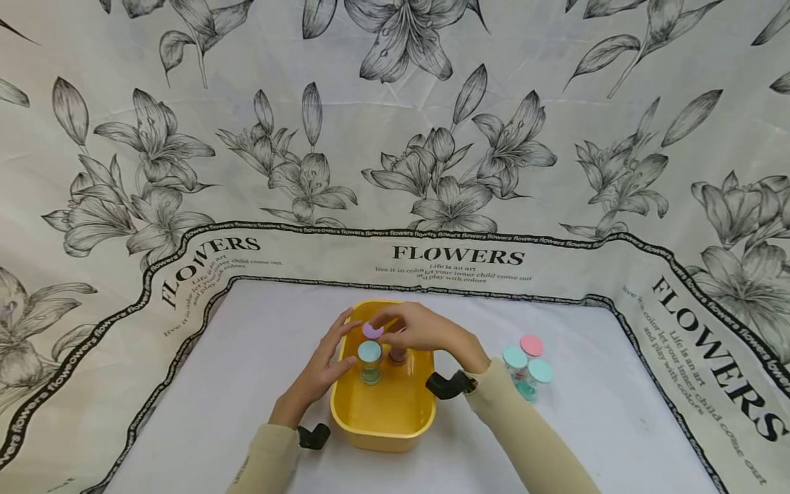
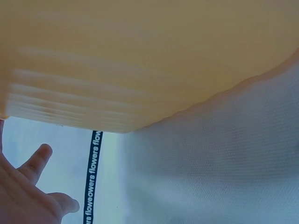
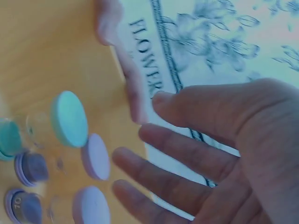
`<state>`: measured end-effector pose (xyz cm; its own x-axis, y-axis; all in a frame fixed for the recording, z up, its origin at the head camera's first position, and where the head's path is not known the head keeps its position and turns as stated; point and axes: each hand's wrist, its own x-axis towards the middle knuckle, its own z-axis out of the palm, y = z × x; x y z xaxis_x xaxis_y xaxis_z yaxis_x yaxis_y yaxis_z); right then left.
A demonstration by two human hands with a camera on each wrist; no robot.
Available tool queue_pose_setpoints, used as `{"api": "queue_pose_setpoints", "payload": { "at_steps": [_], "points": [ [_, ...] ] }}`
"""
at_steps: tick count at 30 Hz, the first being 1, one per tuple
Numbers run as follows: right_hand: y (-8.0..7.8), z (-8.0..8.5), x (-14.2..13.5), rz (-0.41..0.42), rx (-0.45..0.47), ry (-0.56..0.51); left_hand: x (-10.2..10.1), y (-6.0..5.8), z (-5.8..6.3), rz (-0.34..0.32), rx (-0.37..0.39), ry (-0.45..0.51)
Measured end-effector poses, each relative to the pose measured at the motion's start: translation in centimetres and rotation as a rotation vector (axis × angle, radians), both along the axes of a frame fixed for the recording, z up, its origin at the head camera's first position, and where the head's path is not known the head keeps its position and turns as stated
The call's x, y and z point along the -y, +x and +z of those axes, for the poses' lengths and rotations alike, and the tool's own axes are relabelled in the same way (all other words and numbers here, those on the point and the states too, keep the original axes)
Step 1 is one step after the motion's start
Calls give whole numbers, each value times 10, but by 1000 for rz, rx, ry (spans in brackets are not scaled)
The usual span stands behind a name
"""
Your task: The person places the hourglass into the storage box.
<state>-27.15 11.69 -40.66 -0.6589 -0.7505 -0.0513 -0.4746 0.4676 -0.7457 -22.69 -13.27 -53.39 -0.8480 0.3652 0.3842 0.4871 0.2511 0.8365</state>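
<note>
A yellow plastic bin (image 1: 384, 412) holds a teal-capped sand timer (image 1: 369, 353) and two purple-capped sand timers (image 3: 96, 157), all upright. My left hand (image 1: 321, 367) is at the bin's left rim with fingers spread; in the left wrist view its fingers show beyond the bin's outer wall. Above the bin, my right hand (image 1: 426, 331) reaches in from the right. Its fingertips hover beside the purple caps, and in the right wrist view the thumb and extended fingers have nothing between them. The right hand partly hides one purple timer in the head view.
To the right of the bin, two teal-capped sand timers (image 1: 540, 371) and a pink-capped one (image 1: 531, 345) stand close together on the white tablecloth (image 1: 259, 343). A flower-printed cloth (image 1: 432, 178) rises behind and along both sides.
</note>
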Motion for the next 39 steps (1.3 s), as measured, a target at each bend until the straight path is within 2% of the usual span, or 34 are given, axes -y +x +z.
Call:
{"api": "queue_pose_setpoints", "payload": {
  "at_steps": [2, 8, 13, 18, 22, 25, 32, 39],
  "points": [
    [3, 2, -10, -42, -56, -38, 0, 0, 0, -1, 3, 1],
    [14, 3, -48, -144, -149, -126, -1, -1, -1, 16, -10, -8],
    [25, -4, -90, -255, -215, -100, 0, 0, -2, 18, -2, -5],
    [36, -9, -138, -369, -223, -50, 0, 0, -3, 17, -5, -2],
    [43, -8, -173, -420, -228, -23, 0, -2, -5, 20, -15, -7],
    [47, -7, -193, -452, -268, 11, 0, -2, -6, 20, -13, -15],
    [51, -11, -224, -526, -336, 114, 0, -3, -6, 19, -18, -19],
    [49, -27, -237, -545, -253, 115, 0, -3, -6, 17, -14, -14]
  ]
}}
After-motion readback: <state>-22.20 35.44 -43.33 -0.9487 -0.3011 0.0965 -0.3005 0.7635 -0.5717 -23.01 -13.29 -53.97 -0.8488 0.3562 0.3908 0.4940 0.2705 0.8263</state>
